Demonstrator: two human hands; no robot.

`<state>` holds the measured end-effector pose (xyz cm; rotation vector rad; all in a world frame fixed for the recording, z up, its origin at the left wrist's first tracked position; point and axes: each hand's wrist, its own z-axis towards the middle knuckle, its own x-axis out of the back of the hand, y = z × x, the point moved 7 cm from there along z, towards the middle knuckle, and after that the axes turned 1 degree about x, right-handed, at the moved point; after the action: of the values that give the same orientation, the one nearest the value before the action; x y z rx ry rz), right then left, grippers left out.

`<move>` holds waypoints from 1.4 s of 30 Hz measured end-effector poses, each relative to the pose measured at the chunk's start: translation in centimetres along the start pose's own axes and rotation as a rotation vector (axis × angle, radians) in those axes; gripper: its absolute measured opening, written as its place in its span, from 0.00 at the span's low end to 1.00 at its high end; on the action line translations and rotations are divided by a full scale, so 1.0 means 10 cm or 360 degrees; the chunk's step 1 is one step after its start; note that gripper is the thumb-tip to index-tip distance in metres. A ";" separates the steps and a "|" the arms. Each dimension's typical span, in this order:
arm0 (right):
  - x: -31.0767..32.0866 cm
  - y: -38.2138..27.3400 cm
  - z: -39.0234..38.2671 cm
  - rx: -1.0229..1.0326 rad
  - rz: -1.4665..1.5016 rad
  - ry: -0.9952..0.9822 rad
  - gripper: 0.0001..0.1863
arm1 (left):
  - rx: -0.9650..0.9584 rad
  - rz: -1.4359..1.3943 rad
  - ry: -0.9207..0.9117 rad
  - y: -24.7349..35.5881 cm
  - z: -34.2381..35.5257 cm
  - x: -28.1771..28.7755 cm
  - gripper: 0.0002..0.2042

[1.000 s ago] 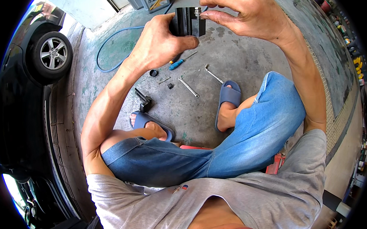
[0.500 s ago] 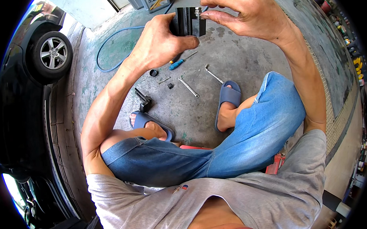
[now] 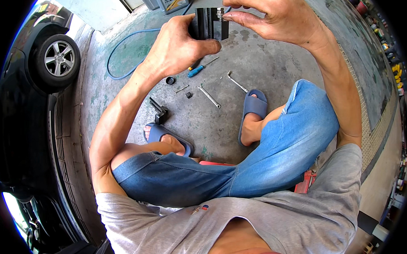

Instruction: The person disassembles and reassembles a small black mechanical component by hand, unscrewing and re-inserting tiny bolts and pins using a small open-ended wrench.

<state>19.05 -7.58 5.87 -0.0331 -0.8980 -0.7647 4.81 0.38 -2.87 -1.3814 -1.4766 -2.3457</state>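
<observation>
My left hand [image 3: 178, 47] grips a black angular part [image 3: 205, 28] at the top middle of the view, thumb along its lower edge. On the part's right side sits a small silver bolt with nuts [image 3: 220, 13]. My right hand [image 3: 271, 15] has its fingertips at this bolt, closed in a pinch on it. Below my hands, on the concrete floor, lie a blue screwdriver [image 3: 195, 71], a black ring-like piece [image 3: 169, 81], a small rod-like piece [image 3: 182, 88], a little black block [image 3: 189, 95], a wrench [image 3: 209, 97], an angled wrench [image 3: 237, 81] and a black plastic assembly [image 3: 161, 113].
A black car [image 3: 20, 129] with a silver-spoked wheel [image 3: 59, 60] stands at the left. A blue hose [image 3: 113, 47] curves across the floor near grey jugs [image 3: 170, 2]. Shelved items [image 3: 396, 71] line the far right. My sandaled feet and a red object [image 3: 304, 184] are below.
</observation>
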 end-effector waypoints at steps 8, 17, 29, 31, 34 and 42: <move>0.00 0.01 0.00 -0.0008 0.0011 -0.0009 0.09 | 0.0022 -0.0006 -0.0017 0.02 -0.01 0.00 0.17; -0.02 0.01 -0.01 -0.0016 0.0008 -0.0023 0.09 | -0.0019 -0.0015 -0.0001 0.01 0.00 0.01 0.17; -0.05 0.03 -0.01 -0.0016 0.0019 -0.0036 0.09 | 0.0003 -0.0040 0.0005 -0.01 0.00 0.00 0.17; -0.01 -0.01 0.01 0.0025 0.0007 0.0007 0.08 | 0.0070 -0.0068 -0.0030 -0.03 0.00 -0.01 0.16; -0.03 0.01 -0.03 -0.0088 -0.0040 -0.0173 0.08 | 0.0064 -0.0132 -0.0040 0.03 0.00 -0.01 0.16; 0.00 -0.04 0.03 -0.0174 0.0054 0.0000 0.09 | 0.0111 -0.0487 -0.0096 0.12 -0.13 0.18 0.14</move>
<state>18.60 -7.82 5.96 -0.1443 -0.8529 -0.7812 3.39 -0.50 -0.97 -1.3014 -1.8892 -2.4085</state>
